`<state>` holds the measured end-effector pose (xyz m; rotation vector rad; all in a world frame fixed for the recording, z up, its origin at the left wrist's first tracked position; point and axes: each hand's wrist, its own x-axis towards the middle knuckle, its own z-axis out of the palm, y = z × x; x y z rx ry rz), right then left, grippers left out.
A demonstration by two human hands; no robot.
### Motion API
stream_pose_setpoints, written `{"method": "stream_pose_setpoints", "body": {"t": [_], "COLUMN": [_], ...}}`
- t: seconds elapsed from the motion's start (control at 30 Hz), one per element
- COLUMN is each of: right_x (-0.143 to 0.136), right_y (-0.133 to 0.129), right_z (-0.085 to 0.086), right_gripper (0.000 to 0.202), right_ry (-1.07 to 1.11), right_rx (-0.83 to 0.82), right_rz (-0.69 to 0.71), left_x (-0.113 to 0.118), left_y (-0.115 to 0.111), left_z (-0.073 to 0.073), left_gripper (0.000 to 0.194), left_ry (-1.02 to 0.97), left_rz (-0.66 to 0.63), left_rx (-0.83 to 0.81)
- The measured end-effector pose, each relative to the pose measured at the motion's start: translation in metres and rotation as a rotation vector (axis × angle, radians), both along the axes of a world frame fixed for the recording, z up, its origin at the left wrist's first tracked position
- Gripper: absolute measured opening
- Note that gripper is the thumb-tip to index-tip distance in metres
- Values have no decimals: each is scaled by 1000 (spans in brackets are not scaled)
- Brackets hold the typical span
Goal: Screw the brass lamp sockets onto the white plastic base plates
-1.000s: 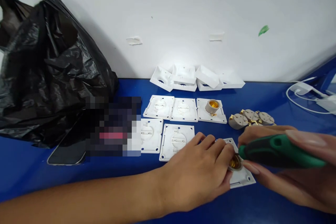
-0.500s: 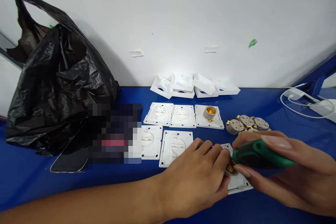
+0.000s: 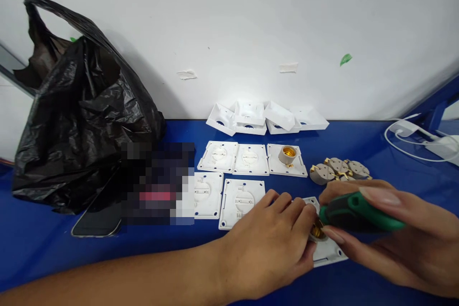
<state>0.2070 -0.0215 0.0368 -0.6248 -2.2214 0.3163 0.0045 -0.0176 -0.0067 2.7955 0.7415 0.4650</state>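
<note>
My right hand (image 3: 390,234) is closed round the green and black handle of a screwdriver (image 3: 362,213), tilted down to the left. Its tip is hidden inside a brass-lined lamp socket (image 3: 318,230), which sits on a white square base plate (image 3: 328,254). With curled fingers my left hand (image 3: 274,244) grips the socket from the left and covers part of the plate. Another base plate (image 3: 241,198) lies just behind my left hand. Farther back, a second lamp socket (image 3: 288,155) stands upright on its own plate (image 3: 301,166).
Several loose sockets (image 3: 335,167) lie face down behind my right hand. More white plates (image 3: 250,158) and open white covers (image 3: 251,114) line the back. A black plastic bag (image 3: 86,119), a phone (image 3: 96,224) and a blurred patch are at left; a white cable (image 3: 405,129) at right.
Almost nothing differs. The view has shifted slightly, and both hands keep their hold on the socket and the screwdriver.
</note>
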Motion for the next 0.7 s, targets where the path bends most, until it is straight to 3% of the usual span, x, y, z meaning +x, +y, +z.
{"method": "stream_pose_setpoints", "body": {"t": [0.23,0.43,0.6,0.7], "right_x": [-4,7,3,-1], "right_y": [-3,7,1,-3], "right_z": [-4,0,0,-1], "right_gripper": [83,90,86,89], "right_ry": [64,-51,-44,-23], "right_rx": [8,-1,-39,-18], "right_rz": [-54,99,-22,-27], "left_x": [0,0,0,-1], "left_y": [0,0,1,1], "left_z": [0,1,0,-1], "left_gripper": [20,17,20,19], "left_ry": [5,-3,-11,-23], "left_rz": [-5,-10,-13,-11], "left_rx": [-17,-17,-6,-3]}}
